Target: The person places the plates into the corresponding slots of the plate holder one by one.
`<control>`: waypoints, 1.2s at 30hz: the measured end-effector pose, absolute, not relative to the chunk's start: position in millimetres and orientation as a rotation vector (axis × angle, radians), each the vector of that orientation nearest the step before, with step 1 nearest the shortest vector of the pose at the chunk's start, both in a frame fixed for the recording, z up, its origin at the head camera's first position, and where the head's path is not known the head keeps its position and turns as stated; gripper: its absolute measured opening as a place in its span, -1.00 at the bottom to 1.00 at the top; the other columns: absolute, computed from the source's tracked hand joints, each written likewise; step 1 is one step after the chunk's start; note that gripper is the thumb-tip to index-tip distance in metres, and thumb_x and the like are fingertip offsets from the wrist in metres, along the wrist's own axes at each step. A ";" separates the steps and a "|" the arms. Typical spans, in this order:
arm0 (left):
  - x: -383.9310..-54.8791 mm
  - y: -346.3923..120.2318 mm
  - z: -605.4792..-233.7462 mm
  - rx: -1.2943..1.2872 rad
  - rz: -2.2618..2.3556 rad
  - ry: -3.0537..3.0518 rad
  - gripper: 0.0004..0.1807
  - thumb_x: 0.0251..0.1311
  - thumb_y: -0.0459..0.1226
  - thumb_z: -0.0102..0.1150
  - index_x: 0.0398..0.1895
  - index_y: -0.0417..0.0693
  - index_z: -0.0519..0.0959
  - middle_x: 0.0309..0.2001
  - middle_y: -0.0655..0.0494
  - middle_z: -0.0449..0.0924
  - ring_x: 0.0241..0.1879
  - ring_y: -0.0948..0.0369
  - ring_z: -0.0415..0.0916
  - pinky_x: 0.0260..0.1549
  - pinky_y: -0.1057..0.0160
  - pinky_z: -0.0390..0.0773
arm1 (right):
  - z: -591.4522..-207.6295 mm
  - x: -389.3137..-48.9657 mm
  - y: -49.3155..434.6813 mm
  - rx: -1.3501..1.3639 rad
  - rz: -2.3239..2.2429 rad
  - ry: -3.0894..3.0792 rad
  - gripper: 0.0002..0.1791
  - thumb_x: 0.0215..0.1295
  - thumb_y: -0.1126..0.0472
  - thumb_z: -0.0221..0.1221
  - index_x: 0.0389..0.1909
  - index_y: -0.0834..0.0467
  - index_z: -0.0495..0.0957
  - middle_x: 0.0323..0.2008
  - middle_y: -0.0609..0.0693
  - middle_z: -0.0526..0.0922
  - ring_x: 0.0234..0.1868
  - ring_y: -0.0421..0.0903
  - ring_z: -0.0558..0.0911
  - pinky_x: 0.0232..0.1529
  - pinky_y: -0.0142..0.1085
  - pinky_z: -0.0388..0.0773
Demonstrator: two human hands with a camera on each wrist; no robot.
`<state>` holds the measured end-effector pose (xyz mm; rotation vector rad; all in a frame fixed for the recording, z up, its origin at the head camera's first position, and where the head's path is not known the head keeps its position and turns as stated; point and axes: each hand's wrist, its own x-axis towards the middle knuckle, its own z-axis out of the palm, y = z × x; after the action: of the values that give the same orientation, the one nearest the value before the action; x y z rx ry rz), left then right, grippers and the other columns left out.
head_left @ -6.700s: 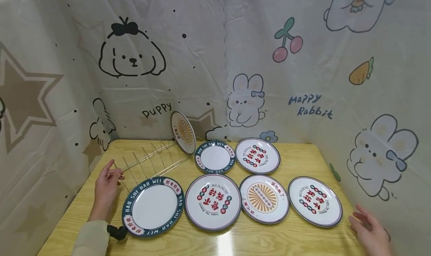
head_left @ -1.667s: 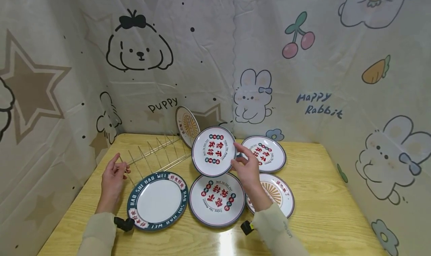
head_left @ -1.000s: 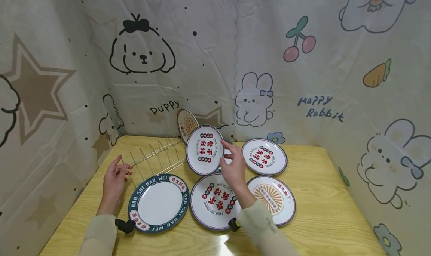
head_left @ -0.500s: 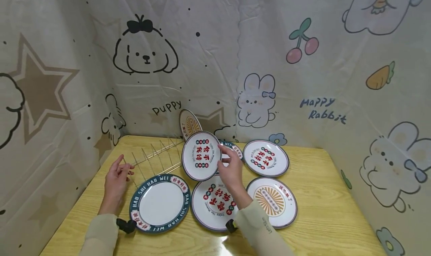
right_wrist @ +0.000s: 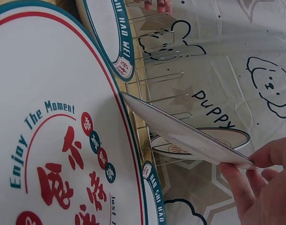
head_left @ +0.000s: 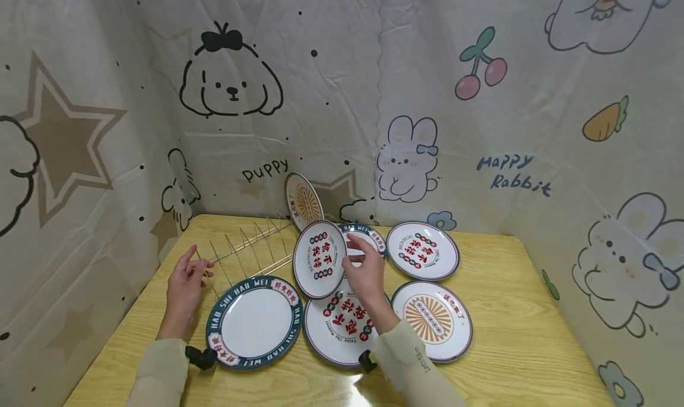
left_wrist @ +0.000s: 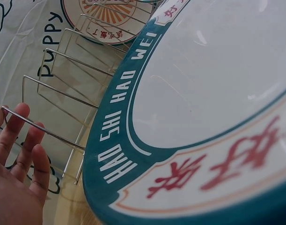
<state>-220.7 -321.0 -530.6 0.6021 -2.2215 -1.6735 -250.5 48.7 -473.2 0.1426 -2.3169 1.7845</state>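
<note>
My right hand (head_left: 365, 270) pinches the rim of a small white plate with red characters (head_left: 319, 259). The plate is tilted up on its edge at the rack's right end; in the right wrist view its lower edge overlaps the rim of the large red-lettered plate (right_wrist: 54, 140). My left hand (head_left: 184, 282) holds the near left end of the wire dish rack (head_left: 243, 252), fingers curled at the end wire (left_wrist: 44, 129). A sunburst plate (head_left: 303, 202) stands upright in the rack's far end. The large green-rimmed plate (head_left: 253, 324) lies in front of the rack.
A smaller green-rimmed plate (head_left: 363, 232) lies behind my right hand, partly hidden. Beside it is another red-lettered plate (head_left: 422, 251). A flat sunburst plate (head_left: 433, 321) lies at front right on the wooden table (head_left: 523, 347). Patterned curtains (head_left: 331, 86) close off the back and sides.
My right hand has taken the plate from the front row's right end and carried it left to the rack. Lately the plate has come lower and turned more edge-on. My left hand stays at the rack.
</note>
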 end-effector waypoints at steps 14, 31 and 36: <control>-220.9 -322.3 -531.9 0.592 -1.691 -2.236 -0.36 0.61 0.00 -0.11 0.67 0.35 0.04 -0.03 0.32 0.64 -0.15 0.43 0.53 -0.19 0.47 0.50 | -463.2 -260.4 42.0 0.180 1.666 -2.286 -0.57 0.26 0.44 0.25 0.12 0.08 0.71 0.11 0.04 0.71 -0.10 0.02 0.76 -0.16 -0.26 0.73; -221.8 -322.2 -534.0 0.577 -1.642 -2.248 -0.35 0.62 0.02 -0.13 0.68 0.31 0.03 0.06 0.14 0.64 -0.14 0.41 0.52 -0.20 0.48 0.50 | -451.3 -274.3 29.0 0.249 1.495 -2.159 -0.68 0.18 0.49 0.23 -0.10 0.20 0.79 -0.07 0.10 0.78 -0.21 0.06 0.82 -0.15 -0.02 0.74; -221.7 -322.4 -534.4 0.577 -1.656 -2.242 -0.34 0.61 0.02 -0.13 0.68 0.27 0.04 0.03 0.19 0.65 -0.15 0.42 0.53 -0.20 0.46 0.51 | -455.4 -276.9 25.5 0.270 1.521 -2.167 -0.72 0.22 0.46 0.25 -0.10 0.19 0.78 -0.07 0.07 0.78 -0.18 0.01 0.81 -0.14 -0.14 0.75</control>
<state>-221.7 -322.4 -534.4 0.5770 -2.2417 -1.6558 -276.9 25.5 -455.4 0.2704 -2.1670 1.5207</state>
